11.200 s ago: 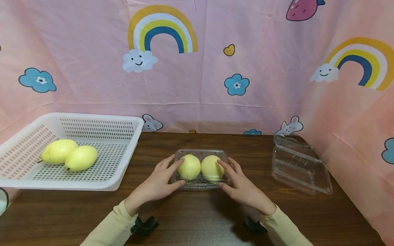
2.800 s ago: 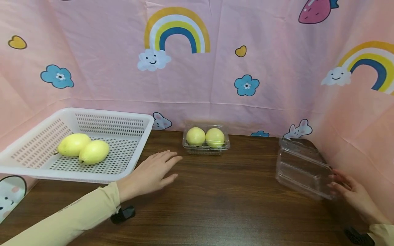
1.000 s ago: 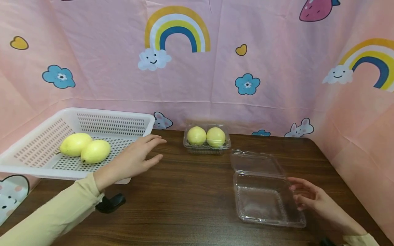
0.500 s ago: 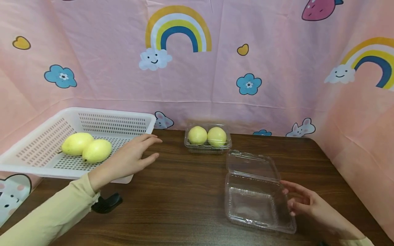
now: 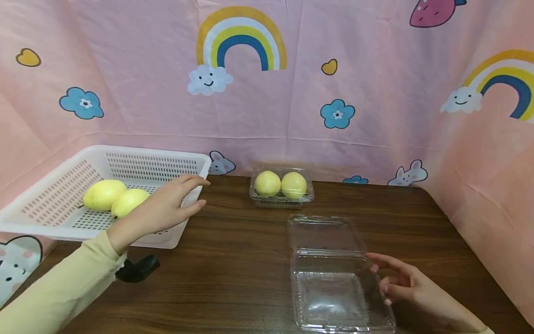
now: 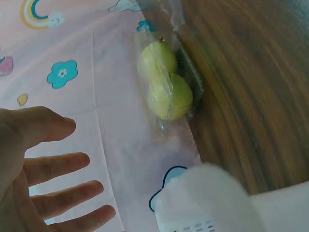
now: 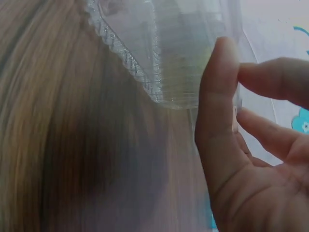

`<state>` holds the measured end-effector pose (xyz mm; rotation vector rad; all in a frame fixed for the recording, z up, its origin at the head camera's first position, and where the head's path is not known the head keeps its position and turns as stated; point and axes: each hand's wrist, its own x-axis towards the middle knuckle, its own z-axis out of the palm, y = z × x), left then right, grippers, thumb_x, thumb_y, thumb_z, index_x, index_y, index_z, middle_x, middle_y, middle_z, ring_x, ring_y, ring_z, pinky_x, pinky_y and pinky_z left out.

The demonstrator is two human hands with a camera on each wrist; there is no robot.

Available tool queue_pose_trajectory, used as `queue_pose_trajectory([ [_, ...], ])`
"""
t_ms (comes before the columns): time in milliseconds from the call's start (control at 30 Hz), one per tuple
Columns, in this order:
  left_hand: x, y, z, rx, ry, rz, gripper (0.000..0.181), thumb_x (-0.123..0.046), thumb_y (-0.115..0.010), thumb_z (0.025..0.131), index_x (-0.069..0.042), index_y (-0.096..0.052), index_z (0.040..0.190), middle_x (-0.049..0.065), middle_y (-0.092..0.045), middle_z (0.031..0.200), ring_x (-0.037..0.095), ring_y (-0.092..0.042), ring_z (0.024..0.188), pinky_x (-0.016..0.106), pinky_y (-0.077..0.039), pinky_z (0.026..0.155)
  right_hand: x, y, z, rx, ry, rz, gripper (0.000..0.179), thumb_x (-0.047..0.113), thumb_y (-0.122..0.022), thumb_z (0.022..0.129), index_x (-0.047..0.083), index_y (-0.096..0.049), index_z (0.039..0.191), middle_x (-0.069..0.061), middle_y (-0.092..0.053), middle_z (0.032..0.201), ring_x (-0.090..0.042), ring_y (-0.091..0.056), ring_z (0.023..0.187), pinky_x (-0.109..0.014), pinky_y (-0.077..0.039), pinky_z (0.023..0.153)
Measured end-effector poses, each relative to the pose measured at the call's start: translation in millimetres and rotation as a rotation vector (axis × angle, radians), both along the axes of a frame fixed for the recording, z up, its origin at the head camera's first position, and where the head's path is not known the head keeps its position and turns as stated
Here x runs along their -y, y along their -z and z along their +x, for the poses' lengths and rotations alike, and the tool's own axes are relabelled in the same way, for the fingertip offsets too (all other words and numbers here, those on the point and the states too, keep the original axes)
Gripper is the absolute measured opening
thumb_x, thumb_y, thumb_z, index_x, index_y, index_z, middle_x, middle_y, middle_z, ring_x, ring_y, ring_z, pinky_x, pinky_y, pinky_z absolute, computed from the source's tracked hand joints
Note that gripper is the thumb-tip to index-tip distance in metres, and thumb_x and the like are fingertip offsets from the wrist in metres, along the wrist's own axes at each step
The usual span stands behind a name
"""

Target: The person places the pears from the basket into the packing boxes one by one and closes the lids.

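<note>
An open clear plastic clamshell container (image 5: 329, 297) lies at the front of the table, its lid (image 5: 325, 234) folded back. My right hand (image 5: 410, 287) holds the container's right rim, pinched between thumb and fingers, also seen in the right wrist view. Over the near right part of a white plastic basket (image 5: 154, 163) my left hand (image 5: 160, 208) hovers, fingers extended and nothing held. Inside the basket are two yellow pears, a left pear (image 5: 103, 195) and a right pear (image 5: 128, 202), the latter partly hidden by that hand.
A closed clear clamshell (image 5: 277, 204) with two pale yellow pears (image 5: 268, 183) stands at the back middle, against the pink cloth backdrop (image 5: 258, 111). The dark wooden table (image 5: 233, 260) stretches between basket and open container.
My right hand has brought the open clamshell from the far right to the front middle. The left hand has drawn back left over the basket. Earlier, the filled clamshell went to the back.
</note>
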<state>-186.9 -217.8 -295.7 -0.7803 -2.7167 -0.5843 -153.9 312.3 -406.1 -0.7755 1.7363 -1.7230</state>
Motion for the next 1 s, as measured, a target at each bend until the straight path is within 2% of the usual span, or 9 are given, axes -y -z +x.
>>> queue_pose_trajectory([
  [267,18.9,-5.9,-3.7,0.065,-0.054,-0.033,0.042,-0.015,-0.063,0.093,0.003,-0.054,0.130,0.024,-0.053,0.129,0.041,-0.048,0.120,0.057,-0.038,0.097,26.4,2.1,-1.1,0.001,-0.021,-0.025,0.057,-0.010,-0.042,0.098,-0.002,-0.020,0.150,-0.012,-0.044,0.112,-0.012,-0.058,0.084,-0.035,-0.055,0.071],
  [433,29.9,-8.0,-3.4,0.090,-0.075,-0.014,0.042,-0.014,-0.062,0.094,0.003,-0.053,0.131,0.025,-0.053,0.130,0.041,-0.046,0.123,0.057,-0.036,0.099,38.2,1.4,-1.1,0.020,-0.004,0.039,0.057,-0.002,-0.043,0.101,0.003,-0.016,0.151,-0.011,-0.050,0.099,-0.012,-0.059,0.082,-0.037,-0.056,0.070],
  [733,43.8,-7.5,-3.1,0.106,-0.107,-0.009,0.042,-0.017,-0.062,0.094,0.004,-0.053,0.130,0.027,-0.051,0.131,0.044,-0.044,0.124,0.058,-0.034,0.100,50.2,-1.9,0.1,0.083,0.026,0.087,0.056,0.005,-0.042,0.103,0.011,-0.017,0.153,-0.012,-0.050,0.094,-0.016,-0.058,0.077,-0.039,-0.056,0.066],
  [867,49.5,-6.1,-3.0,0.105,-0.124,-0.013,0.042,-0.017,-0.062,0.094,0.003,-0.053,0.130,0.026,-0.052,0.131,0.043,-0.044,0.123,0.058,-0.034,0.099,57.7,-2.1,-2.8,0.056,0.020,0.082,0.054,0.007,-0.040,0.104,0.008,-0.016,0.153,-0.011,-0.047,0.092,-0.014,-0.058,0.073,-0.036,-0.055,0.065],
  [1000,52.3,-4.8,-2.1,0.094,-0.123,-0.009,0.041,-0.016,-0.062,0.093,0.004,-0.055,0.129,0.026,-0.054,0.128,0.044,-0.046,0.121,0.059,-0.035,0.098,64.9,-1.4,-4.6,-0.015,0.017,0.080,0.054,0.004,-0.040,0.104,0.003,-0.015,0.152,-0.013,-0.044,0.093,-0.012,-0.056,0.071,-0.033,-0.054,0.062],
])
